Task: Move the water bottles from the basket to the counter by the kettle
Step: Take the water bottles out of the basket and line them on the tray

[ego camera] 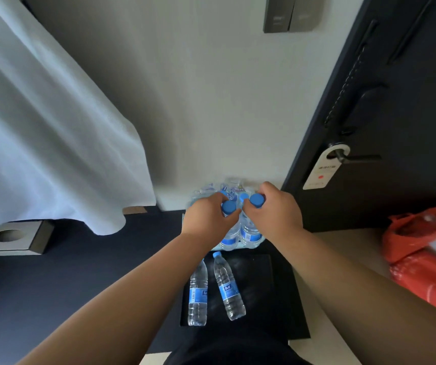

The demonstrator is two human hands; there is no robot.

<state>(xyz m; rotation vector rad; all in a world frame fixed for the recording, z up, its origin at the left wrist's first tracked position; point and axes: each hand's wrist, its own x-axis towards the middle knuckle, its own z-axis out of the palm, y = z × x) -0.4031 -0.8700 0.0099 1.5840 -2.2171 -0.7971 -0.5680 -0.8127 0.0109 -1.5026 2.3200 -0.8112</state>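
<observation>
A shrink-wrapped pack of clear water bottles [234, 192] with blue caps and blue labels stands on the floor against the white wall. My left hand [207, 219] is closed around the neck of one upright bottle [229, 239] just under its blue cap. My right hand [274, 212] grips the neck of the bottle beside it [250, 231]. Two more bottles [197, 292] [229, 287] lie on their sides in a black tray-like basket [282, 293] nearer to me. No kettle or counter is in view.
A dark door [385, 114] with a lever handle and a hanging tag [324, 167] is at the right. An orange plastic bag [422, 248] lies at the right. White bedding [40, 127] hangs at the left above a grey box with a round hole [11, 237].
</observation>
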